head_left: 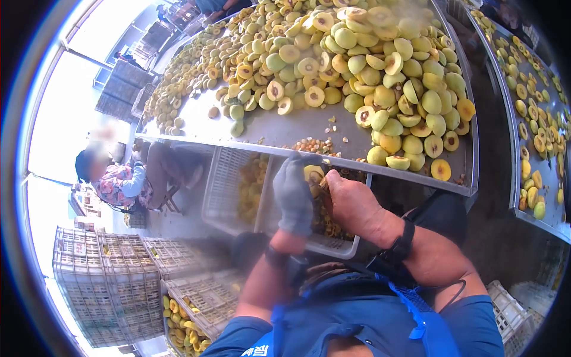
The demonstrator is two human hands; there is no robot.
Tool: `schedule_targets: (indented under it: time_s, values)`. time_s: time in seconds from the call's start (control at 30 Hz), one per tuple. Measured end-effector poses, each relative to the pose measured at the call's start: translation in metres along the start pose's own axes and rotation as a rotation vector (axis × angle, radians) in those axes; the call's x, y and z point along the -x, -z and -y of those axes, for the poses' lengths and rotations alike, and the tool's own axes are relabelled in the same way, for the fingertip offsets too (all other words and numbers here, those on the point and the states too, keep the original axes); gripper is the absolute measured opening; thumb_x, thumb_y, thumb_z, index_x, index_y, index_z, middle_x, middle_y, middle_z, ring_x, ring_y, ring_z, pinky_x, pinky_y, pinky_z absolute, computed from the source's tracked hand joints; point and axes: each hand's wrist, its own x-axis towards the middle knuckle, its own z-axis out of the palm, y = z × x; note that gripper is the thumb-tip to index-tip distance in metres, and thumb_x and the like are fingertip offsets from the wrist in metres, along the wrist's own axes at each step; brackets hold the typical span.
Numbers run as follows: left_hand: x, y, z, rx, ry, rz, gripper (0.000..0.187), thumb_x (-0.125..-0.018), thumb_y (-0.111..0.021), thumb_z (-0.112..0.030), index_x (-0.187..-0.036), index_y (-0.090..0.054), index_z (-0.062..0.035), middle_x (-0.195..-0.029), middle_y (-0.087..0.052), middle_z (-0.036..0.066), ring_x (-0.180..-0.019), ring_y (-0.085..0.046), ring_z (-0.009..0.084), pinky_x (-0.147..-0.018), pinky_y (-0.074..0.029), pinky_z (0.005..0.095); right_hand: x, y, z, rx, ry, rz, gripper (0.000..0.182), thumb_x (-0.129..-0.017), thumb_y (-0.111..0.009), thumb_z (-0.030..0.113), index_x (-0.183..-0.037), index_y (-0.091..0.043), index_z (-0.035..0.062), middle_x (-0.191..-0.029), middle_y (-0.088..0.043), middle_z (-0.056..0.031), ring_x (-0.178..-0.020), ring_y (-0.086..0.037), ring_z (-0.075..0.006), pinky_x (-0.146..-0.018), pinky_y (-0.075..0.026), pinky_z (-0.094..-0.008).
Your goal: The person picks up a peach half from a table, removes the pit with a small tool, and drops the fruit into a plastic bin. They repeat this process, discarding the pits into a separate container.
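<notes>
My left hand [293, 196], in a grey glove, is closed around a halved yellow-green fruit [313, 174] just below the metal table's front edge. The fruit looks like a plum or apricot. Close beside it, my bare right hand [360, 205] is closed, its thumb and fingertips right at the fruit. Whatever lies in those fingers is small and mostly hidden. Under both hands stands a white plastic crate [345, 251] holding yellow fruit pieces. On the table above, a heap of halved fruit [380, 89] shows brown centres, and loose pits [314, 146] lie near the edge.
The metal table's raised rim [238, 147] runs in front of me. Another white crate [223, 205] stands to the left. Stacked crates [107, 285] fill the lower left. A seated person [128, 184] works at the far left. A second fruit table [538, 131] is at right.
</notes>
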Motion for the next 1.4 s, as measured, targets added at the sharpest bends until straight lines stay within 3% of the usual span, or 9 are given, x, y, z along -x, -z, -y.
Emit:
schedule_targets:
  time_s: [0.17, 0.3, 0.37, 0.43, 0.67, 1.0, 1.2, 1.3, 1.4]
  values:
    - [0.001, 0.001, 0.001, 0.048, 0.109, -0.012, 0.036, -0.109, -0.049, -0.024, -0.102, -0.072, 0.0027, -0.098, -0.073, 0.009, -0.089, -0.066, 0.0153, -0.08, -0.053, 0.0295, 0.0, 0.014, 0.016, -0.324, -0.093, 0.108, 0.036, -0.095, -0.066, 0.025, -0.107, -0.052, -0.0063, -0.099, -0.069, -0.0335, -0.095, -0.068, -0.0506, -0.079, -0.055, -0.0505]
    - [-0.006, 0.01, 0.022, -0.185, -0.181, 0.073, 0.033, -0.107, -0.05, -0.023, -0.111, -0.072, 0.0019, -0.106, -0.072, 0.008, -0.094, -0.067, 0.0152, -0.085, -0.054, 0.0307, -0.001, 0.018, 0.018, -0.396, -0.139, 0.098, 0.039, -0.095, -0.068, 0.027, -0.111, -0.056, -0.0066, -0.101, -0.069, -0.0339, -0.102, -0.069, -0.0459, -0.086, -0.054, -0.0476]
    - [-0.007, 0.009, -0.004, 0.127, 0.031, 0.153, 0.033, -0.106, -0.049, -0.021, -0.117, -0.071, 0.0022, -0.112, -0.071, 0.009, -0.098, -0.067, 0.0164, -0.088, -0.055, 0.0315, 0.0, 0.019, 0.018, -0.523, -0.125, 0.042, 0.04, -0.094, -0.068, 0.027, -0.111, -0.057, -0.0063, -0.102, -0.07, -0.0316, -0.102, -0.071, -0.0414, -0.086, -0.054, -0.046]
    - [-0.006, 0.015, -0.007, -0.117, -0.203, 0.168, 0.035, -0.106, -0.048, -0.02, -0.124, -0.068, 0.0033, -0.117, -0.07, 0.01, -0.102, -0.067, 0.0176, -0.092, -0.054, 0.0318, -0.004, 0.009, 0.007, -0.576, -0.122, -0.002, 0.038, -0.094, -0.068, 0.026, -0.113, -0.059, -0.0059, -0.102, -0.072, -0.0263, -0.1, -0.072, -0.0344, -0.087, -0.054, -0.0432]
    - [0.002, 0.014, -0.012, 0.165, 0.039, 0.289, 0.041, -0.106, -0.049, -0.018, -0.136, -0.06, 0.0074, -0.126, -0.067, 0.012, -0.112, -0.064, 0.0192, -0.102, -0.05, 0.032, -0.015, 0.015, 0.002, -0.744, -0.092, -0.101, 0.025, -0.097, -0.07, 0.015, -0.112, -0.061, -0.0034, -0.094, -0.069, -0.0052, -0.085, -0.061, -0.0116, -0.079, -0.053, -0.0313]
    - [-0.007, 0.033, -0.01, 0.584, 0.37, 0.332, 0.046, -0.104, -0.058, -0.022, -0.14, -0.057, 0.0066, -0.124, -0.067, 0.013, -0.111, -0.065, 0.0174, -0.099, -0.051, 0.0308, -0.011, 0.025, 0.006, -0.521, -0.112, -0.224, 0.021, -0.096, -0.068, 0.013, -0.109, -0.061, -0.0018, -0.089, -0.068, -0.0088, -0.083, -0.061, -0.0132, -0.076, -0.052, -0.0318]
    - [0.004, 0.032, 0.001, 0.574, 0.237, 0.284, 0.051, -0.098, -0.068, -0.017, -0.141, -0.056, 0.0076, -0.125, -0.067, 0.013, -0.112, -0.064, 0.0176, -0.1, -0.051, 0.0309, 0.001, 0.019, 0.011, -0.333, -0.095, 0.001, 0.022, -0.093, -0.062, 0.011, -0.109, -0.058, -0.0037, -0.088, -0.069, -0.0222, -0.082, -0.067, -0.0354, -0.077, -0.052, -0.0442]
    - [0.005, 0.029, 0.007, 0.536, 0.184, 0.266, 0.053, -0.096, -0.071, -0.015, -0.141, -0.056, 0.008, -0.128, -0.066, 0.013, -0.115, -0.063, 0.0176, -0.101, -0.05, 0.0308, -0.001, 0.015, 0.012, -0.394, -0.136, 0.026, 0.023, -0.094, -0.059, 0.011, -0.111, -0.056, -0.0037, -0.088, -0.068, -0.0248, -0.082, -0.067, -0.0393, -0.077, -0.052, -0.0471]
    - [0.003, 0.033, 0.007, 0.532, 0.155, 0.313, 0.052, -0.095, -0.071, -0.008, -0.141, -0.056, 0.0079, -0.131, -0.066, 0.013, -0.117, -0.062, 0.0171, -0.103, -0.049, 0.0311, -0.004, 0.018, 0.018, -0.679, -0.187, 0.164, 0.018, -0.095, -0.058, 0.009, -0.11, -0.057, -0.0014, -0.083, -0.068, -0.0182, -0.075, -0.066, -0.031, -0.069, -0.052, -0.041]
